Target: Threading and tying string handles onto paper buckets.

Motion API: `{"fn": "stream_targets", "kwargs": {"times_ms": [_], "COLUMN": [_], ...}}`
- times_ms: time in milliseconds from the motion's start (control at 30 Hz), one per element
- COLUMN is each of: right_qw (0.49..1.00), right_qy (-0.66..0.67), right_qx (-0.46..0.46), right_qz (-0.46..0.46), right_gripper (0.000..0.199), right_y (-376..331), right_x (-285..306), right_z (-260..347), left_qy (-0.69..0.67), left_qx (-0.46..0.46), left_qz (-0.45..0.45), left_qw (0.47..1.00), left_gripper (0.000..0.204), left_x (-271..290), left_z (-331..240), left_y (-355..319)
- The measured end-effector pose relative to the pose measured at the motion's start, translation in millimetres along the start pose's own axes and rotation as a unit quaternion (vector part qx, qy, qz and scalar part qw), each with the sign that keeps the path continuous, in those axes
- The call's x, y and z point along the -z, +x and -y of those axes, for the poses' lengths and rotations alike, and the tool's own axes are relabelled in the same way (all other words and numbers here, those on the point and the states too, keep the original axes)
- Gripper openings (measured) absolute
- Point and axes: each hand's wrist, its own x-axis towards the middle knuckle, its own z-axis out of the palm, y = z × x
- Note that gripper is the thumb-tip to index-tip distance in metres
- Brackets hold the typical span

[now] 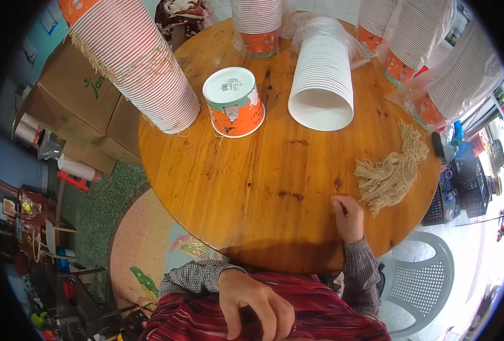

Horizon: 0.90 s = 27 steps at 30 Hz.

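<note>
My right hand point(348, 217) rests on the round wooden table point(252, 193) near its front right edge, fingers curled, just left of a bundle of beige string point(391, 170). It seems to hold nothing. My left hand point(255, 307) lies low on my lap against red striped cloth point(320, 318), fingers bent, off the table. An upside-down orange and teal paper cup point(234, 102) with a white base stands at the table's middle back. A stack of white paper cups point(323, 74) lies on its side to the right of it.
A tall stack of striped cups point(132, 62) leans over the table's left. More bagged cup stacks point(422, 40) stand at the back and right. Cardboard boxes point(76, 96) sit on the left floor, a white plastic chair point(422, 284) at lower right.
</note>
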Motion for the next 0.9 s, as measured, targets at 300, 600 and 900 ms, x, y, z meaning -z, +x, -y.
{"fn": "stream_targets", "kwargs": {"times_ms": [300,600,900], "right_qw": [1.000,1.000,1.000], "right_qy": [0.006,0.006,0.009], "right_qx": [0.008,-0.007,0.002], "right_qz": [-0.001,0.003,0.000], "right_gripper": [0.012,0.012,0.011], "right_y": [2,1,1], "right_x": [-1,-1,-1], "right_z": [1,-1,0], "left_qy": [-0.008,0.021,0.006], "left_qx": [0.020,0.003,0.050], "left_qz": [0.091,0.032,0.088], "left_qw": [0.996,0.999,0.995], "left_gripper": [0.040,0.049,0.043], "left_x": [6,4,9], "left_z": [5,3,12], "left_y": [-24,-7,-27]}}
